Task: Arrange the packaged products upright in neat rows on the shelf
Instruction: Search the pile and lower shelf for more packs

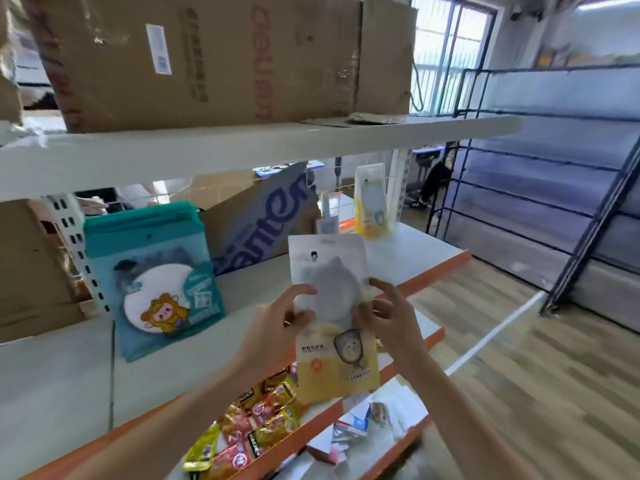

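I hold a white and yellow packaged product [330,268] upright in front of the middle shelf [263,289]. My left hand [277,323] grips its left edge and my right hand [389,313] pinches its right edge. A row of teal packages [152,268] with a cartoon figure stands upright at the shelf's left. Another yellow package [370,202] stands upright at the shelf's far right end.
A cardboard box [263,216] with purple lettering leans at the back of the shelf. Large cartons [214,57] sit on the top shelf. Loose snack packets [256,424] lie on the lower shelf. A dark metal rack [571,209] stands to the right on the wooden floor.
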The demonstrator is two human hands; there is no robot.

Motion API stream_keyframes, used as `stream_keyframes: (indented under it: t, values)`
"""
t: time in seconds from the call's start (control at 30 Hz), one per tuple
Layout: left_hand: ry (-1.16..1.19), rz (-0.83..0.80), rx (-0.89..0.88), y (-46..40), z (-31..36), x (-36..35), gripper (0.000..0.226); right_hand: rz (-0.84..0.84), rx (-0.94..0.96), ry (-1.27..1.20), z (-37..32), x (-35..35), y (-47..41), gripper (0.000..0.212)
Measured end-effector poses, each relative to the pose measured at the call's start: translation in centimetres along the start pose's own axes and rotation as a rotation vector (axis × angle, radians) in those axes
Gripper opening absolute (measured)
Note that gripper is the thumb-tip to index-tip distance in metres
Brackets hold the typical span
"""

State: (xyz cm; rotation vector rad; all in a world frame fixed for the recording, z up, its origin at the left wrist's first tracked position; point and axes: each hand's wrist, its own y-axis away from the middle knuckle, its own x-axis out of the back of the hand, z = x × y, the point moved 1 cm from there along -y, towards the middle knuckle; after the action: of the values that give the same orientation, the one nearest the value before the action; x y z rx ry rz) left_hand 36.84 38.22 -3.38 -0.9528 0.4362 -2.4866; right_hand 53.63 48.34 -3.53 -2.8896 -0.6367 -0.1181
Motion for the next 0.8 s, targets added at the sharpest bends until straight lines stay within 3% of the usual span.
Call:
stream_keyframes:
  t: [0.37,0.8]
  values:
    - [0.085,-0.036,-0.145,-11.2,0.7,-10.2,0.033,0.201,0.028,0.052,3.2,9.1,-8.5,0.044]
    - [0.067,0.111,-0.186,-26.0,-3.5,-17.7,0.029,0.079,0.101,0.179,5.7,14.7,-27.0,0.043]
